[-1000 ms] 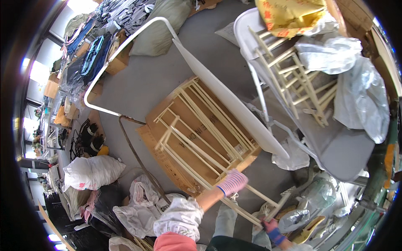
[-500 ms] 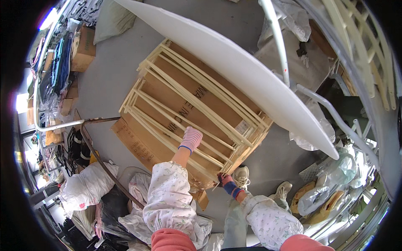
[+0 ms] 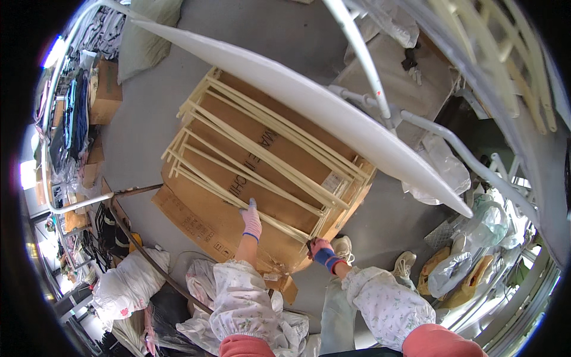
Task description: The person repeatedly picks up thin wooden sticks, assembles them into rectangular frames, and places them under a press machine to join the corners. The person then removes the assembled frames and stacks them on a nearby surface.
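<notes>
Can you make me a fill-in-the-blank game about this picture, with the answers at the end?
1. The cream frames lie on top of brown ____.
2. The left hand is wearing a pale pink ____.
3. Of the person's two hands, the pale shoes are nearer to the ____ one.

Missing words: cardboard; glove; right.
</notes>
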Motion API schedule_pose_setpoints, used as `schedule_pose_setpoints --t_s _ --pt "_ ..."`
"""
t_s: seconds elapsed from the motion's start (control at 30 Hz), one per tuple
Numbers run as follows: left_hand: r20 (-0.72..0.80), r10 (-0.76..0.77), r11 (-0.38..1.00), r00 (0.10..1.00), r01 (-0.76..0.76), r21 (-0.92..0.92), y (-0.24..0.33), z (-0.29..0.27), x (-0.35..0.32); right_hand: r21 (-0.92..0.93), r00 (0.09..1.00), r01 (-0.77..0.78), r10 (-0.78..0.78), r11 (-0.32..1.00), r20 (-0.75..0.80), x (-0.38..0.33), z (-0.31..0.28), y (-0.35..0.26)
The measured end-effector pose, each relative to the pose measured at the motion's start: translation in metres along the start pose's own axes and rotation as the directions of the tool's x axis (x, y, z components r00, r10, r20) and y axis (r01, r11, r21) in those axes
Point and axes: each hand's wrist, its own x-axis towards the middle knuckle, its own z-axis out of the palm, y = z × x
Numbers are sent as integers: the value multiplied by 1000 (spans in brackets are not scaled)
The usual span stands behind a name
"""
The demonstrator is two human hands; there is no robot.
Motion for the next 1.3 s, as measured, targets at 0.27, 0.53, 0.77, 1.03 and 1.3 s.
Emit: schedule_pose_setpoints --t_s 0.27,0.53,0.77,1.03,1.3 --pt "-293 465 884 835 -425 192 -52 -8 -25 -144 962 145 -173 979 -212 -13 -43 20" --pt "-306 286 925 908 -345 -159 -65 -22 -27 -309 960 -81 -9 948 -280 12 -24 -11" --pt "4 289 938 957 -282 -200 -17 -31 -16 -128 861 -20 -48 992 -506 18 7 2" --pt "307 506 709 806 -591 385 -28 -9 -70 -244 804 310 -391 919 -448 -39 -6 29" --pt "843 277 -95 461 -860 502 -36 22 -282 59 785 314 -224 948 -578 -344 -207 42"
